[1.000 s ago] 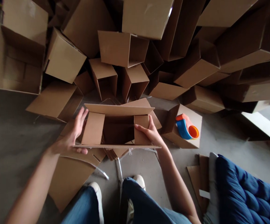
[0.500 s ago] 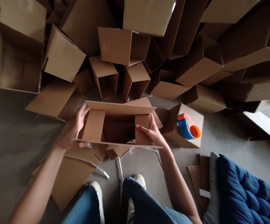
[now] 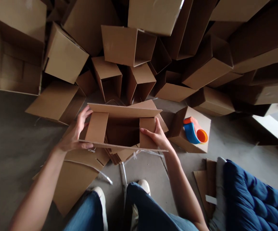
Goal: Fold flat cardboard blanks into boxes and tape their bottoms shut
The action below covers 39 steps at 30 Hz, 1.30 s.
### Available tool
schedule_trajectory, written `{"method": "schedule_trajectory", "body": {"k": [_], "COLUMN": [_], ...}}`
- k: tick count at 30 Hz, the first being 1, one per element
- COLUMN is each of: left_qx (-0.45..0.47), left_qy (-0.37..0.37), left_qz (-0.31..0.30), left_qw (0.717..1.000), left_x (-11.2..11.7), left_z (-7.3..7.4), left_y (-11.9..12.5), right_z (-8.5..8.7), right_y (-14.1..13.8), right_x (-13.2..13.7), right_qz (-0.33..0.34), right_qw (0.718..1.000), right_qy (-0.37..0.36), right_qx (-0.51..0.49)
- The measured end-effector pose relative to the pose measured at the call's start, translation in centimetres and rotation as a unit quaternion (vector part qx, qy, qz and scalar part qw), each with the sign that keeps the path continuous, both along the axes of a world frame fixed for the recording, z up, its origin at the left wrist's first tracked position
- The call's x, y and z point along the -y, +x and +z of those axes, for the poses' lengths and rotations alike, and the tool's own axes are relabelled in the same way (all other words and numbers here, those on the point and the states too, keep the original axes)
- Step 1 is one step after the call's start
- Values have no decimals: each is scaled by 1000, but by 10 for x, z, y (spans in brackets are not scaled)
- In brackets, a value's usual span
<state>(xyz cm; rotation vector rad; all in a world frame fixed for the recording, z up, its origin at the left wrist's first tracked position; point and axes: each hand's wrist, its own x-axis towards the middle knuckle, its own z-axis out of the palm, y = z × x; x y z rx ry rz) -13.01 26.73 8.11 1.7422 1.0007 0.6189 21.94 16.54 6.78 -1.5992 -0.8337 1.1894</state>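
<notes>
Between my hands is a cardboard box [image 3: 97,127] with its top toward me. Its two short end flaps are folded inward, while the long flaps stand out along the far and near sides; the inside is dark. My left hand [image 3: 72,136] spans the left end, fingers by the far flap and thumb at the near flap's corner. At the right end, my right hand [image 3: 158,136] grips the box with its thumb lying on the short flap. To the right, an orange and blue tape dispenser [image 3: 191,132] rests on another cardboard box [image 3: 202,120].
Many cardboard boxes [image 3: 118,45] are piled along the far side. Flattened cardboard [image 3: 74,183] and loose white strapping [image 3: 124,173] lie on the floor by my feet. A dark blue tufted cushion [image 3: 256,195] is at lower right, beside cardboard pieces [image 3: 200,183].
The left end of the box has risen slightly, and my left thumb has shifted a little along the near flap. My right hand keeps its grip.
</notes>
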Motion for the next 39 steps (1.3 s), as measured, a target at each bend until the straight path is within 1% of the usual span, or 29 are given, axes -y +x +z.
{"method": "schedule_trajectory", "body": {"k": [2, 4, 7, 11, 14, 16, 18, 20, 21, 22, 23, 24, 25, 26, 27, 28, 30, 32, 36, 39], "left_qx": [19, 26, 32, 44, 41, 35, 30, 33, 37, 40, 43, 46, 49, 52, 53, 54, 57, 55, 51, 53], "left_qy": [3, 1, -3, -1, -6, -5, 2, 13, 20, 27, 33, 38, 43, 45, 45, 44, 44, 43, 44, 51], "left_qz": [-33, -47, -41, -15, -15, -20, -24, -39, -50, -62, -71, -76, -79, -80, -82, -83, -84, -83, -84, -62], "left_qw": [999, 999, 999, 999, 999, 999, 999, 999, 998, 997, 996, 995, 995, 994, 994, 994, 994, 994, 994, 995], "left_x": [-2, -2, 0, 4, 5, 5, 3, 1, 0, -2, -4, -5, -7, -8, -9, -10, -10, -9, -8, -8], "left_z": [-2, -3, -3, 0, 2, 2, -1, -6, -10, -13, -17, -20, -23, -25, -26, -26, -25, -23, -21, -25], "left_y": [-2, -3, -2, 2, 3, 2, -1, -4, -6, -8, -10, -12, -13, -14, -15, -15, -16, -17, -16, -12], "right_z": [-2, -2, -1, 3, -1, -5, -3, 10, 20, 33, 46, 59, 71, 80, 87, 91, 92, 90, 85, 80], "right_y": [0, 0, 0, -2, -2, 1, 8, 17, 21, 23, 24, 23, 20, 14, 9, 3, -6, -9, -3, 2], "right_x": [-1, -1, 0, 0, -3, -5, -3, 5, 10, 17, 24, 31, 37, 42, 45, 47, 47, 44, 35, 27], "right_qz": [0, -2, -4, -3, 3, -14, -65, -127, -139, -120, -57, 41, 144, 208, 242, 262, 281, 299, 315, 326], "right_qw": [1000, 1000, 1000, 1000, 1000, 1000, 995, 979, 971, 965, 962, 959, 949, 930, 910, 894, 879, 878, 874, 885], "right_qy": [-1, 1, 1, -11, -20, 11, 66, 117, 136, 150, 156, 145, 114, 83, 63, 49, 34, 28, 28, 3], "right_qx": [-6, -13, -18, -11, -20, -7, 38, 106, 142, 180, 217, 239, 257, 291, 331, 360, 383, 373, 370, 332]}}
